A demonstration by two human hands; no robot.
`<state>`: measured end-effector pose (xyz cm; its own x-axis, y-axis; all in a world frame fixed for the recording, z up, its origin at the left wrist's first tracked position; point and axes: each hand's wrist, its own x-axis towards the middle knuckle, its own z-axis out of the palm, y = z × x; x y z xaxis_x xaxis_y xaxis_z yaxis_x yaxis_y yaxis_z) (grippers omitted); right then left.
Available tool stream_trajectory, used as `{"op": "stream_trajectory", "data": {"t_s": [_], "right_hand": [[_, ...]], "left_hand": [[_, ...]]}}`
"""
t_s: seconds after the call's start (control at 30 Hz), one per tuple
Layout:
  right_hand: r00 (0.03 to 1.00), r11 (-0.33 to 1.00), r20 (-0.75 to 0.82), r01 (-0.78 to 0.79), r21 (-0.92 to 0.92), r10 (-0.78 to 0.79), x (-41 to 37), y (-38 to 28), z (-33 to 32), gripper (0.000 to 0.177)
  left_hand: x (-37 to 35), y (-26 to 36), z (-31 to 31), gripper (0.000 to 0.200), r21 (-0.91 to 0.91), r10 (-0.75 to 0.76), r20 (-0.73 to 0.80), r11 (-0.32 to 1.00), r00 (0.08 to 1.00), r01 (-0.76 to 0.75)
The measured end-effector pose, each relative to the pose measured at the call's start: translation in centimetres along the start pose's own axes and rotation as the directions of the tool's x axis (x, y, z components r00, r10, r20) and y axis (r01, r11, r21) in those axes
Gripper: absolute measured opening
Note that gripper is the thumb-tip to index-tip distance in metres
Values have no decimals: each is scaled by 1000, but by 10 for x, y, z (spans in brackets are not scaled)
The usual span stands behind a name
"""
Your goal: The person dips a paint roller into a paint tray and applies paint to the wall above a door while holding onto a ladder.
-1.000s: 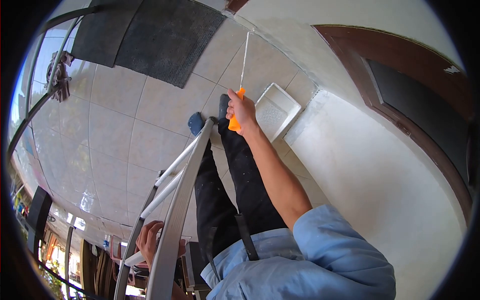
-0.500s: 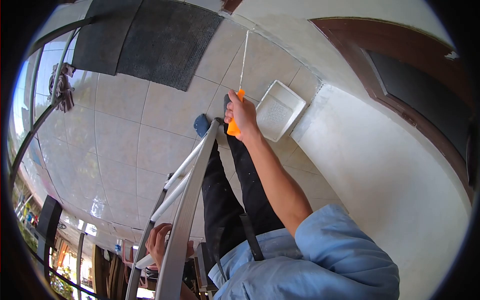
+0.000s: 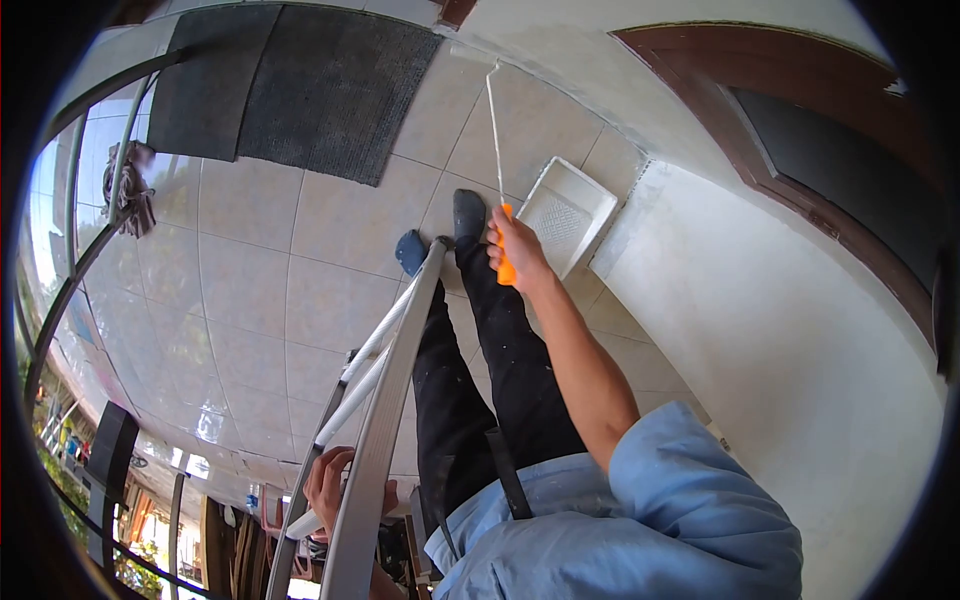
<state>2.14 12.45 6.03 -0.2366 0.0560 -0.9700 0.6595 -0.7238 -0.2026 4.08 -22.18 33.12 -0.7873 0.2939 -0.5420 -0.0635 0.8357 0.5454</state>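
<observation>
My right hand [image 3: 520,250] is wrapped round the orange handle of a paint roller [image 3: 495,135]. Its thin white rod stretches away over the floor to a bend near the wall; I cannot make out a roller sleeve there. Just beyond that hand, a white paint tray [image 3: 592,208] with a ridged slope lies on the tiles near the wall. Low on the left, my left hand [image 3: 328,487] grips the metal stepladder [image 3: 393,400], its fingers partly hidden behind the rail. The ladder stands alongside my legs.
Dark mats [image 3: 320,95] lie on the tiled floor [image 3: 245,290] ahead. At the right are a white wall [image 3: 790,300] and a brown-framed door [image 3: 690,75]. A metal railing [image 3: 75,265] with a cloth [image 3: 130,190] on it curves along the left.
My right hand has shifted slightly right and nearer to me, and the roller's rod has swung to tilt the other way. My left hand stays on the ladder. The view has shifted slightly.
</observation>
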Motion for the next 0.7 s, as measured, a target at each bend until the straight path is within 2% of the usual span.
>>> {"op": "stream_trajectory", "data": {"t_s": [0.1,0.2,0.3,0.4,0.5,0.57,0.7], "right_hand": [[989,983,-138,24,-180,-49,-11,0,-21,39],[986,980,-149,40,-193,-70,-9,-6,-31,39],[993,1000,-117,20,-2,-20,6,-17,-30,38],[991,993,-130,49,110,-34,21,-29,-16,36],[979,985,-183,114,131,-89,31,-49,6,33],[982,976,-165,125,177,-96,50,-57,11,31],[979,949,-172,152,275,-106,33,-68,33,31]], "left_hand": [[0,3,-1,58,43,2,7,999,1000,-2],[-1,-2,3,56,13,21,-7,1000,1000,-20],[0,-4,3,54,7,63,-14,998,998,-63],[-3,-9,8,58,-12,41,-63,999,997,-42],[-3,-10,8,58,-10,46,-67,999,997,-47],[-5,-12,9,59,-6,49,-71,999,996,-49],[-5,-11,7,59,-4,28,-65,1000,997,-28]]}}
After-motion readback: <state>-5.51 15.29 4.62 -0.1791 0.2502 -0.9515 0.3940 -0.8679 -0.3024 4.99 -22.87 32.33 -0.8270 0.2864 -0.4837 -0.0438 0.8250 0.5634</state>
